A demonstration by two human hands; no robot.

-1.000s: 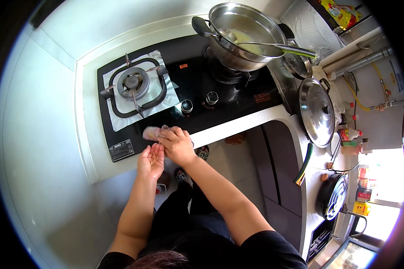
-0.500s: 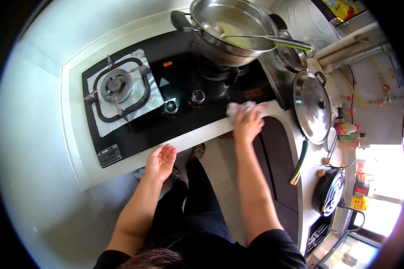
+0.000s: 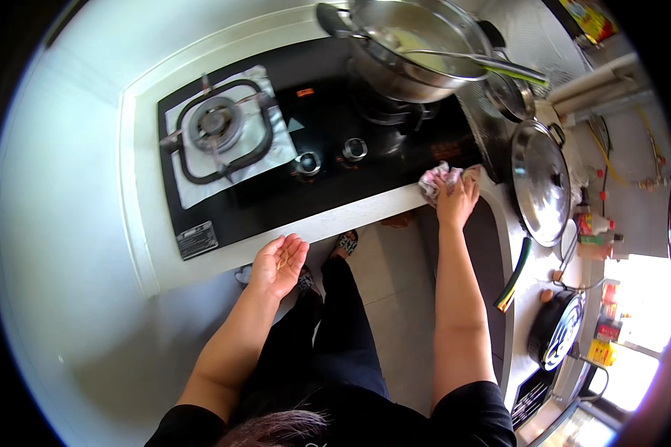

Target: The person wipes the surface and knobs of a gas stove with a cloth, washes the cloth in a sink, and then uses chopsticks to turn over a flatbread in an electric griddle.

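Cloth (image 3: 431,183) (pinkish, crumpled) lies under the right hand (image 3: 457,203).

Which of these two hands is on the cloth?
The right hand, at the hob's front edge: its fingers touch the cloth. The left hand is open, palm up, away from it.

There is one left hand (image 3: 279,266) and one right hand (image 3: 458,201). I see one cloth (image 3: 430,184), one black stove (image 3: 265,212), two burners (image 3: 216,125) and two stove knobs (image 3: 355,150). There is one big pot (image 3: 417,86), one green handle (image 3: 518,71), one big round lid (image 3: 534,186), two brown eggs (image 3: 546,295) and two feet (image 3: 346,242). The tiny bits (image 3: 282,258) are too small to count.
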